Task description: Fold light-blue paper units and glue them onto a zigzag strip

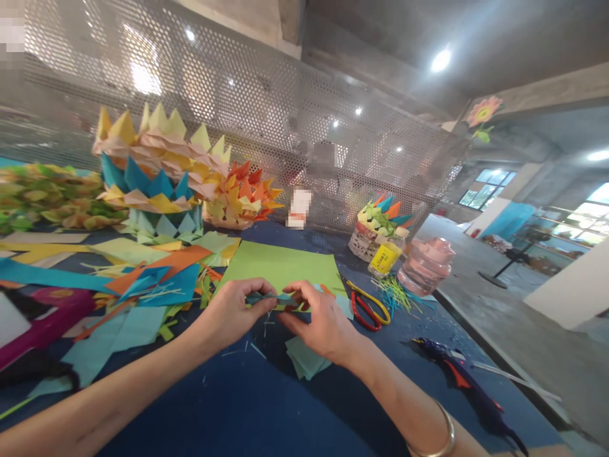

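Teal is the colour of the folded paper strip (275,299) that I pinch between both hands, just above the middle of the dark blue table (266,406). My left hand (233,312) is closed on its left end with thumb and fingertips; my right hand (320,322) grips the right end the same way, with a gold bangle (445,438) on that wrist. Directly behind the strip lies a flat green sheet (280,261). A small stack of pale teal squares (302,360) rests under my right hand. Red and yellow scissors (366,309) lie just to the right, and a dark glue gun (459,377) lies farther right, near the table edge. A tall spiky paper model (157,165) stands at the back left.
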Demonstrator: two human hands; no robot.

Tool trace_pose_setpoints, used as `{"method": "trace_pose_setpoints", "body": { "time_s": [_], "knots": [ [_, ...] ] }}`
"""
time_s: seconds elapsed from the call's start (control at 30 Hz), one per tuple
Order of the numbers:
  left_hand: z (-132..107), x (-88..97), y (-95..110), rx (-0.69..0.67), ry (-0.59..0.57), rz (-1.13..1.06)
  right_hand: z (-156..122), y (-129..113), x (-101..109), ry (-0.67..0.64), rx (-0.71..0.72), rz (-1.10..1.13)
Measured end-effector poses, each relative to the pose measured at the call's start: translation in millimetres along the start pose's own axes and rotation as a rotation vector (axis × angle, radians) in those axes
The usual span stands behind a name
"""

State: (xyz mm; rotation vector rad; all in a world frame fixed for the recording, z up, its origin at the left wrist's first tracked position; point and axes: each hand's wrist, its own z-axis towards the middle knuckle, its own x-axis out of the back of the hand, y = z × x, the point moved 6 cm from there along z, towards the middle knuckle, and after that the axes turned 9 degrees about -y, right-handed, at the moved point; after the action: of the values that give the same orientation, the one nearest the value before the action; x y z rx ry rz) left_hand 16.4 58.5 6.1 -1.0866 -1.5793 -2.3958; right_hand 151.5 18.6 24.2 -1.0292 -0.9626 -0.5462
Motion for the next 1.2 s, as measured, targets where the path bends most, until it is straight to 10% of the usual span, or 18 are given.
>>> {"method": "trace_pose_setpoints", "body": {
  "time_s": [0.8,1.2],
  "knots": [
    [1,-10.0,3,-0.068,-0.118,-0.210,2,1,0,-0.017,-0.026,0.001],
    [-3,-1.3,6,-0.090,0.013,-0.086,1,-1,5,0.016,0.005,0.137]
  ]
}}
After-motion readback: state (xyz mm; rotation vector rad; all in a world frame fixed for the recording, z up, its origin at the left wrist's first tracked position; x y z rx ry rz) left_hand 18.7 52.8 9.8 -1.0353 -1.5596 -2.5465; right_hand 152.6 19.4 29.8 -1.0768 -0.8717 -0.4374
